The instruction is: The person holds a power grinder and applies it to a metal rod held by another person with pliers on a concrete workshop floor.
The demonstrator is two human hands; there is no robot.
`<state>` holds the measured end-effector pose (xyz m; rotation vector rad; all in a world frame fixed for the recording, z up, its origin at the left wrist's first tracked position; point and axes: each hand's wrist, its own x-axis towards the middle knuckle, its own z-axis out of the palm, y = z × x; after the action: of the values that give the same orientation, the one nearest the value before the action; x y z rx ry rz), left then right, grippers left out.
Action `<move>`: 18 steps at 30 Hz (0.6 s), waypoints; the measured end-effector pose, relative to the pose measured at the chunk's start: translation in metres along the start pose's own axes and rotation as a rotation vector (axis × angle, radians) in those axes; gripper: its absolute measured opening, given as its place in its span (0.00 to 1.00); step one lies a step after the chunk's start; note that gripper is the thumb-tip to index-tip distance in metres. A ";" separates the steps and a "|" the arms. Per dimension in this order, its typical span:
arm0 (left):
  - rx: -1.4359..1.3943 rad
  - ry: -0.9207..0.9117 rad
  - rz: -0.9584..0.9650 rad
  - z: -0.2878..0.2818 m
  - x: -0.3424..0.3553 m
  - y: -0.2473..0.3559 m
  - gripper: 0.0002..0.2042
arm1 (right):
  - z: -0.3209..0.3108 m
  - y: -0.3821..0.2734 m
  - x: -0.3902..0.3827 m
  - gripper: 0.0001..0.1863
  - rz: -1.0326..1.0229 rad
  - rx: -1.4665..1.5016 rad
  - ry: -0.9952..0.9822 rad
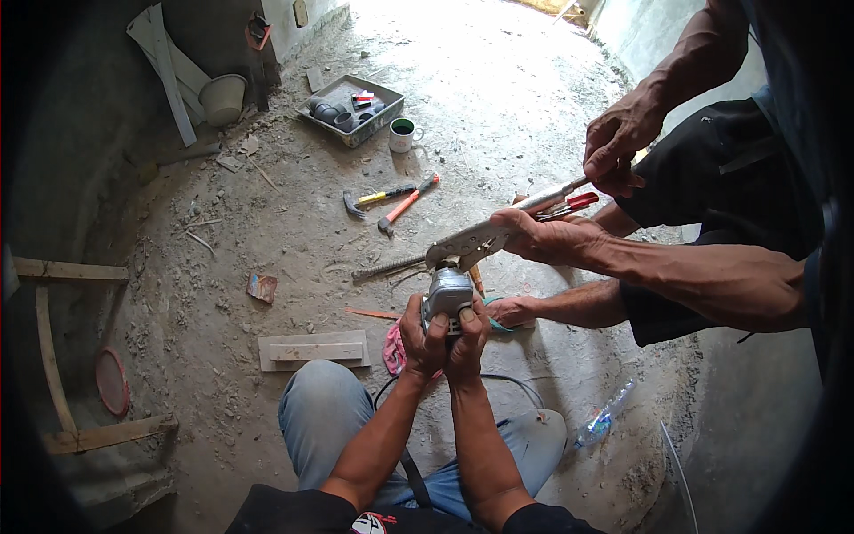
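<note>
My left hand and my right hand are closed around a power tool with a silver metal head, which looks like an angle grinder, its cord trailing below. Its top meets the end of a long metal piece with a perforated plate, held at right by a co-worker's two hands. Red-handled pliers lie along that piece beside the co-worker's fingers. A ribbed bar extends leftward beneath it. A pink cloth is behind my left hand.
Hammers, a mug, a tray of fittings and a plastering float lie on the dusty floor. Wooden pieces stand left. A plastic bottle lies right. A co-worker's leg and foot sit opposite my knees.
</note>
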<state>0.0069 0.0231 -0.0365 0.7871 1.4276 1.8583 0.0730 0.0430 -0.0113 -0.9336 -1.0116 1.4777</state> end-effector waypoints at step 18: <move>-0.021 0.000 -0.004 0.000 -0.001 0.000 0.27 | 0.003 -0.004 -0.001 0.32 0.026 0.085 0.006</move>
<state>0.0075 0.0219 -0.0366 0.7734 1.4066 1.8668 0.0718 0.0422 -0.0062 -0.8926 -0.9287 1.5265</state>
